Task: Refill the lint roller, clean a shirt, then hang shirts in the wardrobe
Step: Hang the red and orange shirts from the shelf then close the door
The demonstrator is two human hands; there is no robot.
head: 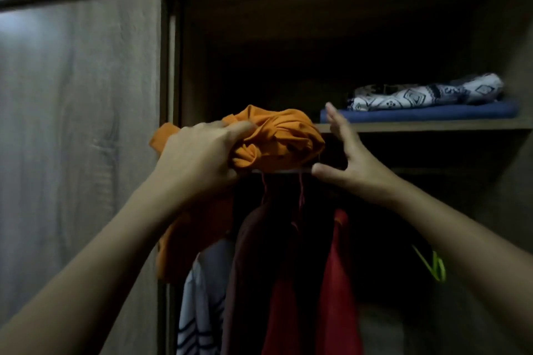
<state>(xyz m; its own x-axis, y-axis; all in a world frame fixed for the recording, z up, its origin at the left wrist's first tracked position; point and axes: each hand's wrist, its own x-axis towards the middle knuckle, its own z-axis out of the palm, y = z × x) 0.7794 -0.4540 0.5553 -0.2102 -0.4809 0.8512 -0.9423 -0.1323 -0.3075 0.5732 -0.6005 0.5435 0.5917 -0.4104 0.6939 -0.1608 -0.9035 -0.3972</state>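
Hanging stage: left hand (199,153) grips the bunched orange cloth shirt (282,138) at frame centre, right hand (346,158) spread open beside it (pale rail (282,171) just below); shirt not yet hung.

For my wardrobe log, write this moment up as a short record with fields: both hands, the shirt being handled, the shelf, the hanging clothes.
left hand: grips the bunched orange shirt, raised to shelf level
right hand: fingers spread, holds nothing, beside the shirt
shelf: patterned cloth lying on a folded blue cloth
hanging below: red garment, dark garment, striped shirt
green hanger: low on the right
orange shirt hung: not yet
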